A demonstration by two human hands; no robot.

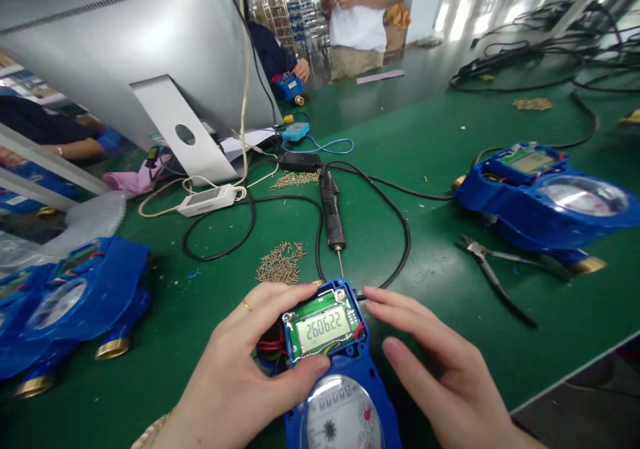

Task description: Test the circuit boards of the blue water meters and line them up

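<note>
A blue water meter (377, 379) lies before me, its round dial towards my body. Its upper housing is uncovered and shows a green circuit board with a lit LCD (324, 327) reading 260622. My left hand (250, 355) grips the housing, thumb at the board's lower edge and fingers along the top left. Red wires stick out beneath that hand. On the other side my right hand (435, 362) holds nothing; its fingers are apart, the fingertips close to the housing's right edge. Just beyond the meter lies a black electric screwdriver (331, 212), its bit pointing at the housing.
Small screws (281, 263) lie in a pile on the green table. More blue meters stand left (90, 302) and right (545, 192), with pliers (493, 269) by the right one. A monitor (125, 42), looping cables and a white adapter (210, 200) occupy the back left. Other people are beyond.
</note>
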